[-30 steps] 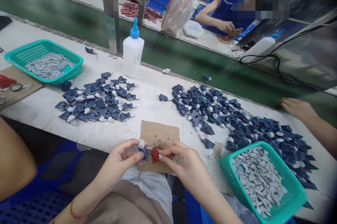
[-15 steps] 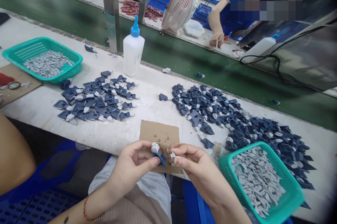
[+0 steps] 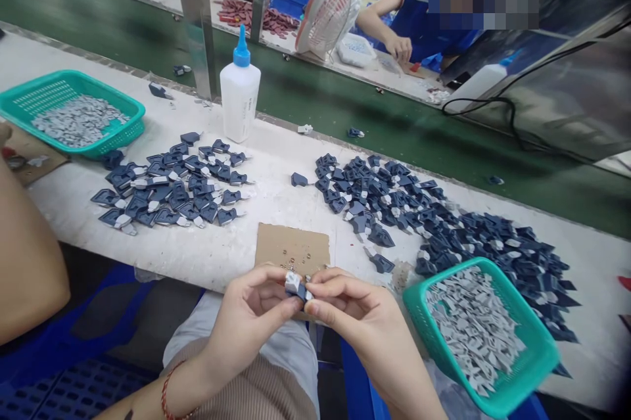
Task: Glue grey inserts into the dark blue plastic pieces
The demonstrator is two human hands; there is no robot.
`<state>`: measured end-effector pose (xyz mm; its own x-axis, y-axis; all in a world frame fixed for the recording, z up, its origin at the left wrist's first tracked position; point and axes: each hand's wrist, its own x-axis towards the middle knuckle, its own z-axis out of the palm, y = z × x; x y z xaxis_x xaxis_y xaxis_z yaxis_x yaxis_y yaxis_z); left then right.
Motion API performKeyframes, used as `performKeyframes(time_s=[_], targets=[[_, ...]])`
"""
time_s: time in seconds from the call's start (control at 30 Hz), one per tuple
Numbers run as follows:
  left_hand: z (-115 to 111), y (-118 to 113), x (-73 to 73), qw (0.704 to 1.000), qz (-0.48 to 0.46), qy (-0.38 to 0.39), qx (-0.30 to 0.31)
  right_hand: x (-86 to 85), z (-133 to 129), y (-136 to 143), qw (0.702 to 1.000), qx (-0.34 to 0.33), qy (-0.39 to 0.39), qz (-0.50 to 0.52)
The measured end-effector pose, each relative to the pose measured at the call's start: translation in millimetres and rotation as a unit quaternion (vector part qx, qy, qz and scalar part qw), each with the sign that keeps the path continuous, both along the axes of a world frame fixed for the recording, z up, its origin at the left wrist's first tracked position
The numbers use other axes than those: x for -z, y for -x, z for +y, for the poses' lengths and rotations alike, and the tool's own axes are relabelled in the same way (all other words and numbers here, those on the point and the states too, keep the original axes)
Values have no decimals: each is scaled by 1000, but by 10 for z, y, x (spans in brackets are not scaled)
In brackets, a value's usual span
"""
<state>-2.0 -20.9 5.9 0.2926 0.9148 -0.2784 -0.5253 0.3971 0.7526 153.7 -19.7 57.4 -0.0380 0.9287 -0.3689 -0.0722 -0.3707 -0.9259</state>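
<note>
Pinched between thumb and curled fingers of the left hand (image 3: 241, 315), with hardly any gap: a navy piece (image 3: 299, 292) topped by a light-grey block (image 3: 292, 280), over the near part of a cardboard sheet (image 3: 280, 238). Brought up against its right side, the right hand (image 3: 362, 308), thumb and forefinger nearly together on a small pale piece (image 3: 308, 296), mostly hidden by the fingertips; cannot tell whether joined to the navy piece or merely touching. On the cardboard, just beyond both hands, a scatter of tiny metal rings (image 3: 292, 258). To the left on the white worktop (image 3: 269, 170), a loose cluster of navy parts (image 3: 167, 186), then a green basket (image 3: 111, 142) of small grey pieces. To the right, a larger navy heap (image 3: 394, 193), and nearer, a second green basket (image 3: 418, 311) full of pale grey pieces. Upright near the far edge, a white bottle (image 3: 240, 101) with blue nozzle. Beyond the green strip (image 3: 305, 98), a co-worker's hand (image 3: 399, 48) low over the opposite surface, near a white fan (image 3: 331, 9).
</note>
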Motion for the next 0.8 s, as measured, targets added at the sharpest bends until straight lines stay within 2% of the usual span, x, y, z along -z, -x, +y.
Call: performKeyframes(time_s=[0.2,0.6,0.8], targets=[[0,-18,10,996,36,-71,-29,27,-65,-18,1000,6,1,0],[56,-96,-62,998,38,-47,34,176,-129,-4,986,105,51,123],[134,-190,-54,998,35,7,54,295,-146,87,979,180,-36,89]])
